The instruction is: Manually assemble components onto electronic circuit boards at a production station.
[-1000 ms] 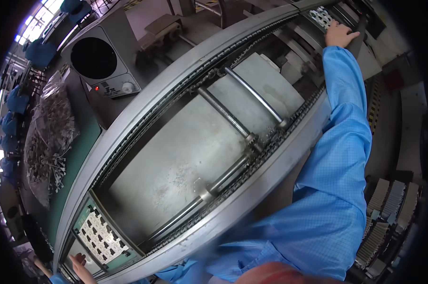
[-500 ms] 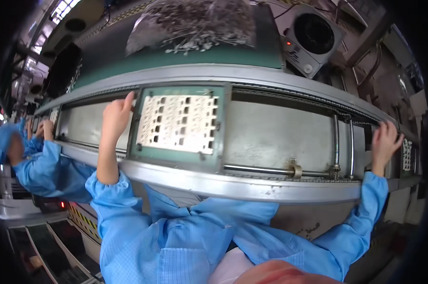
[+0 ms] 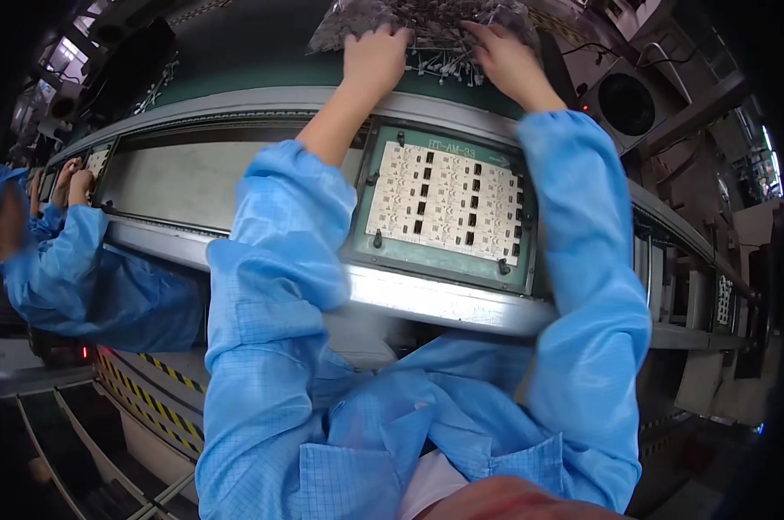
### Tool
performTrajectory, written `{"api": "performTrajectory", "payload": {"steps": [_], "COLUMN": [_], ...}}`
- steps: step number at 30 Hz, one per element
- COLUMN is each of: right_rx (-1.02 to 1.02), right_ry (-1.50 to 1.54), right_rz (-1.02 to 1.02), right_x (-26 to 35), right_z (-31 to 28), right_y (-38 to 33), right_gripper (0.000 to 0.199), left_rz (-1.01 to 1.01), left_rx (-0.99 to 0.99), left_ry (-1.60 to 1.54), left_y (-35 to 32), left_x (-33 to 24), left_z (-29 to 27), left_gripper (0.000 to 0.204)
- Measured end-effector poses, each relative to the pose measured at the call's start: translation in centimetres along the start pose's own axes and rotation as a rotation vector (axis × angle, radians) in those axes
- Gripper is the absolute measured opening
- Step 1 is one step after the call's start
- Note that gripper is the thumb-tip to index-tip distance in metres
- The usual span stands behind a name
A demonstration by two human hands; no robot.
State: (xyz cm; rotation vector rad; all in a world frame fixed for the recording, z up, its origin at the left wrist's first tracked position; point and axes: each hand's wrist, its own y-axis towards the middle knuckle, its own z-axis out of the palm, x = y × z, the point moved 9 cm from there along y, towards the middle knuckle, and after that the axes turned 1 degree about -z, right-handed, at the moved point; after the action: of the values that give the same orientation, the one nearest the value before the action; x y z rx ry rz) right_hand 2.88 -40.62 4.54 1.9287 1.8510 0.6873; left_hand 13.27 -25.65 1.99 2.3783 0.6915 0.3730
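A clear plastic bag [image 3: 322, 33] of small white-ended wired parts [image 3: 444, 68] lies beyond the conveyor, at the top of the view. My left hand [image 3: 376, 62] reaches to the bag's near side, its fingers apart and bent over the parts. On the other side of the pile, my right hand [image 3: 509, 65] has its fingers stretched toward the same parts. Neither hand shows anything held. Between my forearms, a green carrier plate [image 3: 448, 267] sits on the conveyor. It bears a white circuit board panel [image 3: 448, 195] with rows of black components, surrounded by black pegs.
Metal conveyor rails [image 3: 461, 299] cross in front of me. A green-topped bench [image 3: 227, 74] stands behind them. At the far right is a round fan unit [image 3: 626, 102]. A co-worker in blue [image 3: 80, 260] works at the left, near another board. Divided bins [image 3: 88, 451] stand lower left.
Both hands have left the conveyor and moved up to the bag, the right one coming from the far right. The carrier plate now appears farther right in the view, between my arms.
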Motion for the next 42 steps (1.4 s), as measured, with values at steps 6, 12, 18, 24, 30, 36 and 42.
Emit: {"api": "performTrajectory", "payload": {"steps": [6, 12, 18, 24, 30, 36, 42], "right_rx": [0.061, -0.204, -0.03, -0.308, 0.05, -0.109, -0.042], "right_ry": [-0.054, 0.448, 1.398, 1.182, 0.555, 0.284, 0.322], "right_rz": [0.18, 0.484, 0.389, 0.592, 0.471, 0.328, 0.331], "right_x": [-5.3, -8.0, -7.0, -2.7, 5.0, 8.2, 8.2], "right_z": [7.2, 0.9, -4.1, -6.2, -5.6, -7.0, -4.6], "right_y": [3.2, 4.0, 3.5, -4.1, -11.5, -12.3, -12.9], "right_gripper": [0.037, 0.024, 0.024, 0.019, 0.021, 0.018, 0.02], "left_rz": [-0.024, -0.365, -0.203, -0.198, 0.181, 0.243, 0.184], "left_rx": [0.145, 0.057, 0.237, 0.281, 0.029, -0.432, 0.062], "left_ry": [-0.008, -1.061, -1.203, -1.074, -0.521, -0.354, -0.545], "left_y": [1.2, -0.6, -6.8, -11.0, -11.1, -10.9, -11.1], "left_x": [-0.5, 5.2, 3.2, 2.3, -0.5, -0.1, -1.3], "left_z": [1.6, -4.3, -6.0, -7.2, -10.3, -16.4, -8.5], "left_gripper": [0.022, 0.029, 0.023, 0.018, 0.008, 0.009, 0.01]}}
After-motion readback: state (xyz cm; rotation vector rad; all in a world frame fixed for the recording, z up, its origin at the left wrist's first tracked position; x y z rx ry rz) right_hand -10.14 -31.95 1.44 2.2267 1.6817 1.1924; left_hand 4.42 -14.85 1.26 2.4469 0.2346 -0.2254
